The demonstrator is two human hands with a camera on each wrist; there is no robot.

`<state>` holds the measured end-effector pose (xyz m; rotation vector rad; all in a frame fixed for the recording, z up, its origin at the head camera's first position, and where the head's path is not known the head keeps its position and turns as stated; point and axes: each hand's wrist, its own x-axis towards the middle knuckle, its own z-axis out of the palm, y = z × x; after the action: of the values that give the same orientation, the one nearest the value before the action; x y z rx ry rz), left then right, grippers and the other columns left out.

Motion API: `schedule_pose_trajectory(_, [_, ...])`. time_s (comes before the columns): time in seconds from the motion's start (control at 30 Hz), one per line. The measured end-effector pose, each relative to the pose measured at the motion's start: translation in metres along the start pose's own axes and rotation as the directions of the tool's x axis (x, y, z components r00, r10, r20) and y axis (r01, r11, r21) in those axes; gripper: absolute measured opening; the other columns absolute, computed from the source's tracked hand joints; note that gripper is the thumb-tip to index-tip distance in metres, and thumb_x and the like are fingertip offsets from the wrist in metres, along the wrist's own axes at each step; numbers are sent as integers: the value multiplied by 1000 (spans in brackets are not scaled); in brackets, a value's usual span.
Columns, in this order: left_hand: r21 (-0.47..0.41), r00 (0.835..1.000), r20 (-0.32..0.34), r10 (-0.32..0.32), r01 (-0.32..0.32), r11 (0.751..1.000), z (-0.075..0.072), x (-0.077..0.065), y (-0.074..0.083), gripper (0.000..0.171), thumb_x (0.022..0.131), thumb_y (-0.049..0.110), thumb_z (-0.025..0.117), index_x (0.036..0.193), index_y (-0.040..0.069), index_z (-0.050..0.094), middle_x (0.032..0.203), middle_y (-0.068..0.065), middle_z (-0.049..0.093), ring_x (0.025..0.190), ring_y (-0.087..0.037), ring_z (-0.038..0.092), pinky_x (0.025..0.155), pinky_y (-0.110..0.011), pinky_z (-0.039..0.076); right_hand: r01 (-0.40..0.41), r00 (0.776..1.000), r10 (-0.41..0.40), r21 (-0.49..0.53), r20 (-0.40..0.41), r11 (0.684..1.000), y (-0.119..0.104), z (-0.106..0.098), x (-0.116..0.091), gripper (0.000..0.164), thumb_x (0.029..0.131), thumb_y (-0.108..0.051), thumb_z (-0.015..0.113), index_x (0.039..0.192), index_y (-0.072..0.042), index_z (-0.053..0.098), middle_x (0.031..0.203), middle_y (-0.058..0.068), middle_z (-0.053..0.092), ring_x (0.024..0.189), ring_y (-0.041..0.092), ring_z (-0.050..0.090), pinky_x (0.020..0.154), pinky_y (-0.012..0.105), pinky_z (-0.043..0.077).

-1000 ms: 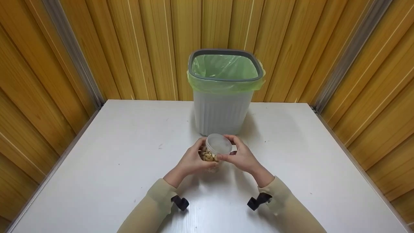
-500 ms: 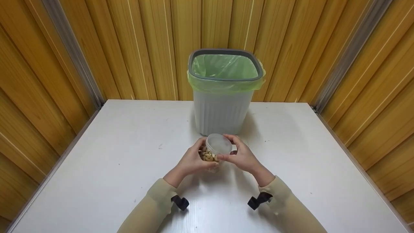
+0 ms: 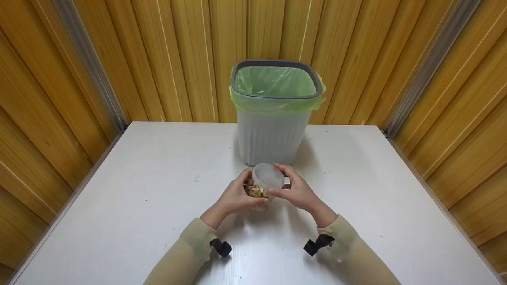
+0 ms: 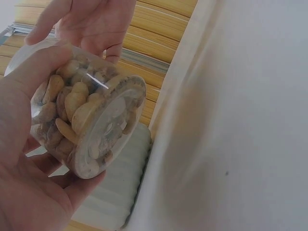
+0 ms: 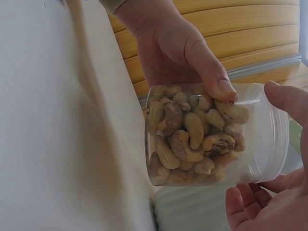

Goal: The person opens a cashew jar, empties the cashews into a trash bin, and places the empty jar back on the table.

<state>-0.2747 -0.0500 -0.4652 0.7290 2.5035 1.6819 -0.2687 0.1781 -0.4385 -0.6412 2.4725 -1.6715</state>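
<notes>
A clear plastic jar [image 5: 163, 103] of cashew nuts [image 5: 192, 130] is held tilted, close over the white table. Its whitish, translucent lid [image 3: 269, 176] faces up toward the head camera. My left hand [image 3: 235, 196] grips the jar's body from the left, thumb on the near side and fingers around the far side. My right hand [image 3: 299, 193] holds the lid end, with thumb and fingers spread around the rim. In the left wrist view the jar's base [image 4: 113, 127] points toward the table, and the nuts show through the wall.
Just behind the hands stands a light grey trash bin [image 3: 271, 136] with a dark rim [image 3: 277, 96] and a green liner bag [image 3: 277, 105]. The white table [image 3: 178, 166] runs back to wood-patterned walls [image 3: 190, 59] on several sides. A black wrist camera [image 3: 220, 247] is strapped to each sleeve.
The right thumb has shifted very slightly to the right along the lid's rim. The jar, the left hand and the bin look unchanged.
</notes>
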Motion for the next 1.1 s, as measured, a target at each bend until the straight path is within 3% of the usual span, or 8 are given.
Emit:
schedule_pose_trajectory(0.5, [-3, 1000, 6, 3, -3, 1000, 0, 0, 0, 84, 78, 24, 90, 147, 13, 45, 133, -11, 62, 115, -26, 61, 100, -48, 51, 10, 1000, -11, 27, 23, 1000, 1, -2, 0, 87, 90, -24, 80, 159, -1, 32, 159, 24, 35, 128, 35, 48, 97, 42, 51])
schedule_pose_trajectory(0.9, [-4, 1000, 11, -5, 5, 1000, 0, 0, -1, 86, 77, 27, 91, 148, 13, 45, 134, -10, 61, 116, -26, 60, 99, -48, 51, 31, 999, -32, 21, 34, 999, 0, -2, -1, 85, 91, -20, 78, 159, 0, 30, 164, 23, 31, 142, 41, 39, 103, 53, 47])
schedule_pose_trajectory(1.1, [-5, 1000, 6, -5, 5, 1000, 0, 1, -2, 86, 77, 28, 91, 148, 13, 45, 134, -10, 61, 116, -26, 60, 99, -48, 51, 72, 997, -71, -23, 35, 997, 2, -3, -1, 85, 92, -23, 76, 159, 2, 30, 164, 23, 32, 144, 42, 38, 103, 53, 47])
